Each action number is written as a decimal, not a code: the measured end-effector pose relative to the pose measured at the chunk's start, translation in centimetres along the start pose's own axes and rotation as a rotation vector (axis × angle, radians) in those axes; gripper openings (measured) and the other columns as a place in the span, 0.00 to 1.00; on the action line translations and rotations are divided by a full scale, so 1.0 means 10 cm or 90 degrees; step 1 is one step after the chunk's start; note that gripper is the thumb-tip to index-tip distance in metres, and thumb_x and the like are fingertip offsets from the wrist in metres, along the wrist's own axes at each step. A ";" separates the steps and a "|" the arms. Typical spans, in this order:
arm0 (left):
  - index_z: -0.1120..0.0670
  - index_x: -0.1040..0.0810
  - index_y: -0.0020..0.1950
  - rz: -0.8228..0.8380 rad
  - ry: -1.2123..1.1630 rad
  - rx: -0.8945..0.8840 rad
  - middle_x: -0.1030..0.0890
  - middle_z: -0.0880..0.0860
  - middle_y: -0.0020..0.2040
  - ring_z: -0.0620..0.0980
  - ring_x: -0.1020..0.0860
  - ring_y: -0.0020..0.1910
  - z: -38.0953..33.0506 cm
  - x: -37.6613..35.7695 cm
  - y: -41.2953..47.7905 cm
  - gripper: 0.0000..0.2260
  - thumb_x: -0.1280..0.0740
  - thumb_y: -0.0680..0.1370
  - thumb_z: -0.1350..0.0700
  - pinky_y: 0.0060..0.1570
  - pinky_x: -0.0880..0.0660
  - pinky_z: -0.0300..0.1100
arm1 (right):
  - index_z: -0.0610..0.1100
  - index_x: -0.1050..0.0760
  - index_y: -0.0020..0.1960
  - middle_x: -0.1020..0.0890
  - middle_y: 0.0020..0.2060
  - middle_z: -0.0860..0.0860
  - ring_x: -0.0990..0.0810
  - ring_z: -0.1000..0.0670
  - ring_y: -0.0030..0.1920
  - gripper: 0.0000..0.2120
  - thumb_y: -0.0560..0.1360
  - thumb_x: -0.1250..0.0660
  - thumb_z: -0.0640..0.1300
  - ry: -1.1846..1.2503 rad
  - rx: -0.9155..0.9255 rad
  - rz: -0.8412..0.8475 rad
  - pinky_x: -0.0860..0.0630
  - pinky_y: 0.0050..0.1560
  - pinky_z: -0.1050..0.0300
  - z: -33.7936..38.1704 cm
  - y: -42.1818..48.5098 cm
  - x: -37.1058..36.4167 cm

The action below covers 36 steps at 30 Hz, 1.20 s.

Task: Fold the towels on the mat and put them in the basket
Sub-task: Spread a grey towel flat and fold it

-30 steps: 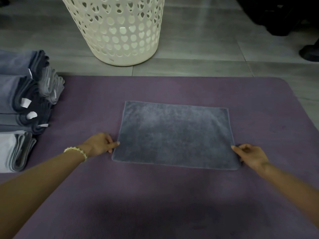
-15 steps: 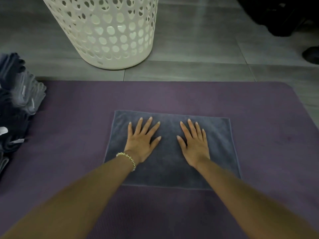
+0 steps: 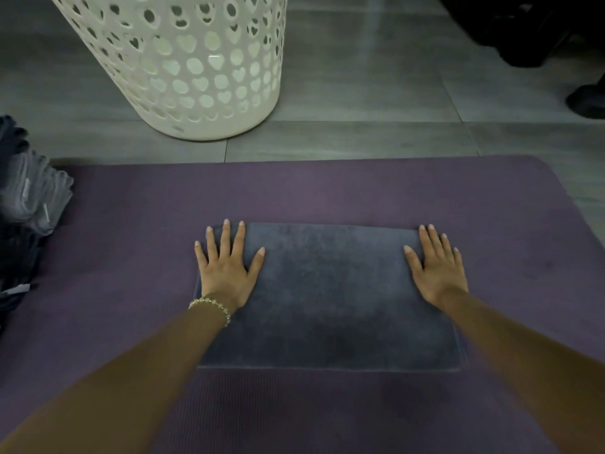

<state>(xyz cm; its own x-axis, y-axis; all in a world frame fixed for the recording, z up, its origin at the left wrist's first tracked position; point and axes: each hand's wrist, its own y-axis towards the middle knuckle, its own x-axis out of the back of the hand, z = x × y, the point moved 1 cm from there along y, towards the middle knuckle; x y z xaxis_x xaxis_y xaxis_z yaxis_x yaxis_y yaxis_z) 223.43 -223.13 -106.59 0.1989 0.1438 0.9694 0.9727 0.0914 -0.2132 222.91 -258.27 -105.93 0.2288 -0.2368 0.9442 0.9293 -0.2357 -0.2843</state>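
A dark grey towel [image 3: 330, 296] lies flat as a rectangle in the middle of the purple mat [image 3: 327, 191]. My left hand [image 3: 227, 267] rests palm down on the towel's far left corner, fingers spread, with a bead bracelet on the wrist. My right hand [image 3: 437, 267] lies palm down on the far right corner, fingers apart. Neither hand grips anything. The cream perforated basket [image 3: 183, 60] stands on the floor beyond the mat, up and to the left.
A stack of folded grey and dark towels [image 3: 29, 211] sits at the mat's left edge, partly cut off. Grey floor tiles surround the mat. Dark objects [image 3: 537, 24] occupy the top right corner.
Both hands slid apart from the towel's middle to its far left and right corners, staying flat on it. A second ago they were at the towel's near corners.
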 end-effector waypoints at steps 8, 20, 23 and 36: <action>0.51 0.42 0.77 -0.078 0.016 -0.314 0.41 0.53 0.77 0.55 0.46 0.76 -0.20 -0.23 -0.85 0.29 0.59 0.81 0.38 0.71 0.52 0.58 | 0.45 0.42 0.76 0.41 0.75 0.49 0.46 0.49 0.76 0.27 0.82 0.57 0.57 -0.021 0.342 -0.117 0.54 0.74 0.50 0.64 -0.98 -0.48; 0.42 0.58 0.77 -0.037 0.031 -0.129 0.55 0.46 0.78 0.48 0.57 0.77 0.47 -0.29 -0.98 0.31 0.70 0.76 0.34 0.73 0.63 0.56 | 0.49 0.48 0.77 0.40 0.76 0.51 0.45 0.50 0.76 0.31 0.78 0.59 0.63 -0.043 0.161 -0.033 0.54 0.74 0.55 -0.42 -1.07 -0.35; 0.45 0.65 0.75 -0.014 -0.026 -0.057 0.63 0.44 0.76 0.50 0.60 0.77 0.56 -0.23 -1.00 0.34 0.70 0.71 0.31 0.73 0.62 0.53 | 0.52 0.56 0.76 0.50 0.76 0.55 0.53 0.53 0.77 0.36 0.73 0.68 0.69 -0.056 0.132 -0.047 0.58 0.75 0.54 -0.52 -1.11 -0.27; 0.60 0.35 0.73 0.321 -0.751 0.273 0.28 0.57 0.68 0.56 0.29 0.67 0.85 0.44 -0.90 0.32 0.58 0.81 0.39 0.67 0.36 0.48 | 0.51 0.39 0.75 0.35 0.71 0.54 0.34 0.53 0.69 0.31 0.75 0.34 0.57 0.347 0.314 0.257 0.37 0.70 0.58 1.76 -1.54 -0.31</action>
<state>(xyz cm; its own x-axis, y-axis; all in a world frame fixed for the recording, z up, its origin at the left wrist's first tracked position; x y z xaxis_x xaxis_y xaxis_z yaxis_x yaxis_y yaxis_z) 214.56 -214.98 -101.42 0.0896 0.9861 0.1399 0.6684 0.0446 -0.7424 212.96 -237.36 -101.51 0.5163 -0.6673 0.5369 0.8556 0.3741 -0.3578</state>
